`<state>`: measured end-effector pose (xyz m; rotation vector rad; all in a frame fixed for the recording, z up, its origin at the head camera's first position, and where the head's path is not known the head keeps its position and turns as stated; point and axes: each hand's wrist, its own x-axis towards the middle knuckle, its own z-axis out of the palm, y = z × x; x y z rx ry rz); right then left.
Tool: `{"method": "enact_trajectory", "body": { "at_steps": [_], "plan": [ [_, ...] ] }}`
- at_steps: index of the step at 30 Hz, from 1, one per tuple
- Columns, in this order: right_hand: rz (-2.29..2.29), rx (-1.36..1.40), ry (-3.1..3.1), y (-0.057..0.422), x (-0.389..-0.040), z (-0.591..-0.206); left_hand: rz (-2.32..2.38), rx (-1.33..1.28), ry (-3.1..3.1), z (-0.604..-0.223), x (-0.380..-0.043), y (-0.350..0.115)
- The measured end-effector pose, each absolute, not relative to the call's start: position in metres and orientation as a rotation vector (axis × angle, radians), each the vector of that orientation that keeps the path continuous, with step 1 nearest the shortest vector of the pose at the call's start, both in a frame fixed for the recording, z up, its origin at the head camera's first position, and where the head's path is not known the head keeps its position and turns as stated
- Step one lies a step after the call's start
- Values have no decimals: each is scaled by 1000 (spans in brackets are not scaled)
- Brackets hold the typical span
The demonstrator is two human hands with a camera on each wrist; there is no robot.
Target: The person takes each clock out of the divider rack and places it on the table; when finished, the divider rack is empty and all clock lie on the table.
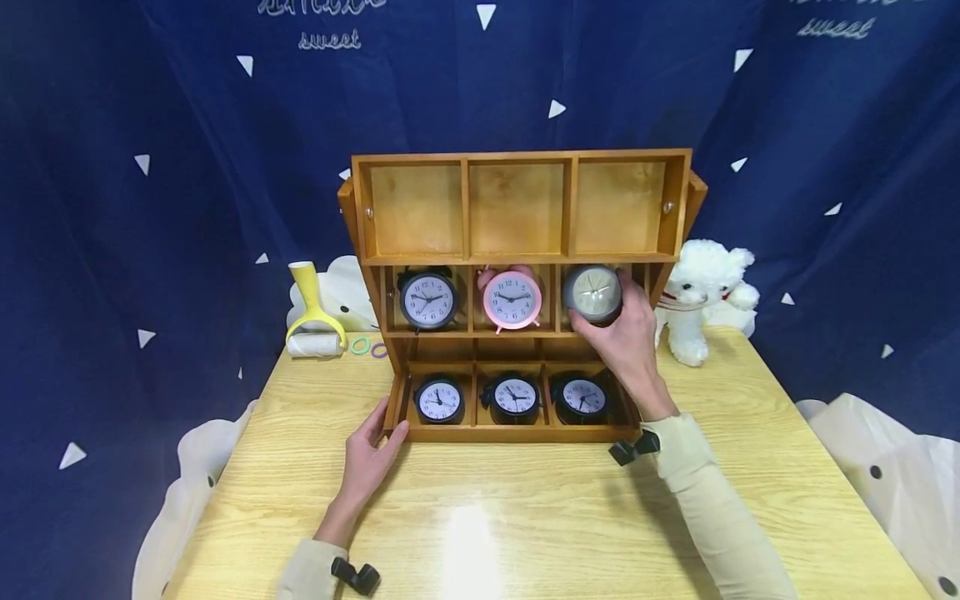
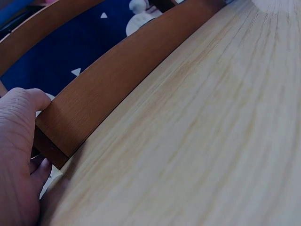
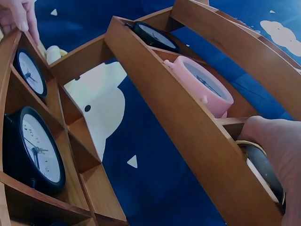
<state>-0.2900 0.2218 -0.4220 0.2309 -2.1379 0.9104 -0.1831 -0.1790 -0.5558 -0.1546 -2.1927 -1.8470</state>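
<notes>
A three-tier wooden shelf (image 1: 517, 434) with divided compartments stands on the table. At its lower front-left corner, my left hand (image 1: 369, 458) grips the wood, thumb over the edge and fingers outside. My right hand (image 1: 632, 342) holds a round clock (image 1: 596, 292) with a dark rim by its sides, at the right compartment of the middle tier. Beside it in that tier sit a pink twin-bell alarm clock (image 1: 512, 298) and a black alarm clock (image 1: 427, 300). Three black clocks lie in the bottom tier, left (image 1: 439, 400), middle (image 1: 514, 396) and right (image 1: 583, 397).
A yellow-handled lint roller (image 1: 306, 296) lies at the back left, near a green ring (image 1: 361, 345) and a purple ring (image 1: 379, 350). A white plush toy (image 1: 693, 292) stands behind the shelf's right side. A dark blue curtain (image 1: 480, 75) hangs behind the table (image 1: 555, 517).
</notes>
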Motion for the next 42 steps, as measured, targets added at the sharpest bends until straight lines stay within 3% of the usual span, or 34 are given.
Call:
{"method": "enact_trajectory", "body": {
  "at_steps": [10, 19, 42],
  "plan": [
    [911, 237, -2100, 220, -288, -424, -1867, -138, -2165, -591, -195, -185],
    [938, 226, -2072, 218, -281, -420, -1859, -124, -2186, -579, -191, -182],
    [1006, 243, -2045, 228, -252, -403, -1841, -171, -2176, -590, -197, -188]
  ]
}}
